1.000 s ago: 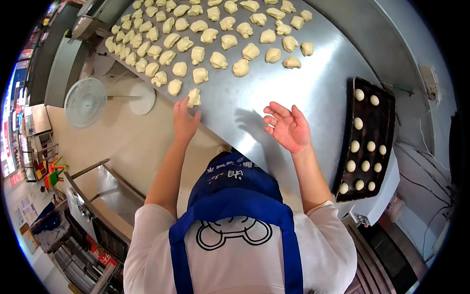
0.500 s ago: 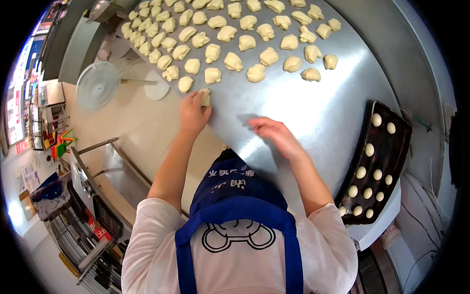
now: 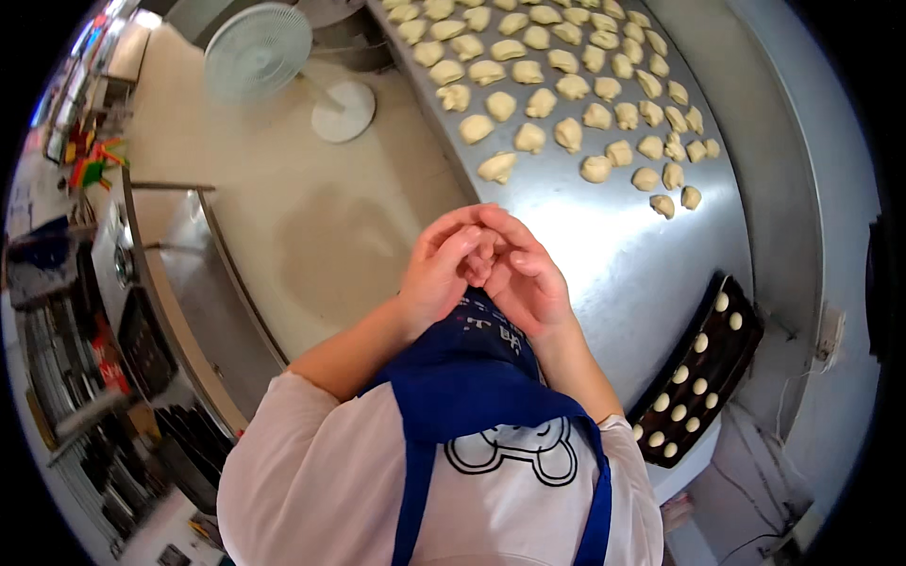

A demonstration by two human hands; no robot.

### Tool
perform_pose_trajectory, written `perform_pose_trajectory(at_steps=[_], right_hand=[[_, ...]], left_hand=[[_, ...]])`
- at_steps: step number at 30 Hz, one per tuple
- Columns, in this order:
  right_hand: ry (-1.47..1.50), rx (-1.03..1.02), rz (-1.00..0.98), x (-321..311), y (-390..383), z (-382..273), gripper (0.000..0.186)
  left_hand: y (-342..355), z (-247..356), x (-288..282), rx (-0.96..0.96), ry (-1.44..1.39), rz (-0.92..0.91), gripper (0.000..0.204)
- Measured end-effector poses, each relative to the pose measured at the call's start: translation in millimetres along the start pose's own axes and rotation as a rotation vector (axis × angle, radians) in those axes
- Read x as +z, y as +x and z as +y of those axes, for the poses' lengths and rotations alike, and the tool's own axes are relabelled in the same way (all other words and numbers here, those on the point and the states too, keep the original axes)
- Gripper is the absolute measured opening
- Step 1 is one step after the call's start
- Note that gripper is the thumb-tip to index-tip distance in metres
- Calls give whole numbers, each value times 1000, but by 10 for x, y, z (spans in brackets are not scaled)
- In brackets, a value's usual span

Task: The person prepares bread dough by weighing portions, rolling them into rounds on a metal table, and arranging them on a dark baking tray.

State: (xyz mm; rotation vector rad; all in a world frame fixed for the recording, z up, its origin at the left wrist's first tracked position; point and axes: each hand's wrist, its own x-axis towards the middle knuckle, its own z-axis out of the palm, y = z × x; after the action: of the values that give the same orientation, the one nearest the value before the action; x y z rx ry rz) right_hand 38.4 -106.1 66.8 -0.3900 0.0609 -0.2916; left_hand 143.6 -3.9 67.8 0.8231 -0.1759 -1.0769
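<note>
My left hand [image 3: 440, 269] and my right hand [image 3: 530, 278] are brought together in front of my apron, near the left edge of the metal table. Their fingers curl in and press against each other, with the right palm partly turned up. Whatever may lie between the fingers is hidden. Just beyond my hands, a pale piece of dough [image 3: 496, 168] rests at the table's edge, touched by neither hand. Several more dough pieces [image 3: 568, 134] are spread in rows over the far part of the steel table [image 3: 604, 255].
A dark baking tray [image 3: 722, 349] with several small round white dough balls stands at the table's right side. On the floor to the left is a white standing fan [image 3: 260, 47]. A metal frame cart [image 3: 222, 274] and stacked trays [image 3: 75, 377] are at the left.
My left hand has let go of the dough piece at the table's edge and come back to meet my right hand, which moved left off the table. The whole view has turned.
</note>
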Motion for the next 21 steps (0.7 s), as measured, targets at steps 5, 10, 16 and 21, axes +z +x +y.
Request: perform_pose_trajectory(at_steps=[5, 10, 16, 21], right_hand=[[-136, 86, -5, 226, 193, 461, 59], [-173, 226, 5, 340, 436, 995, 60], [-322, 409, 13, 488, 691, 1537, 58], [-280, 516, -16, 542, 759, 1756, 57]], left_hand=[[-239, 215, -448, 23, -188, 8, 34], [-527, 543, -825, 20, -231, 172, 30], [-814, 778, -1390, 17, -387, 275, 33], [-1025, 839, -1664, -58, -616, 295, 58]])
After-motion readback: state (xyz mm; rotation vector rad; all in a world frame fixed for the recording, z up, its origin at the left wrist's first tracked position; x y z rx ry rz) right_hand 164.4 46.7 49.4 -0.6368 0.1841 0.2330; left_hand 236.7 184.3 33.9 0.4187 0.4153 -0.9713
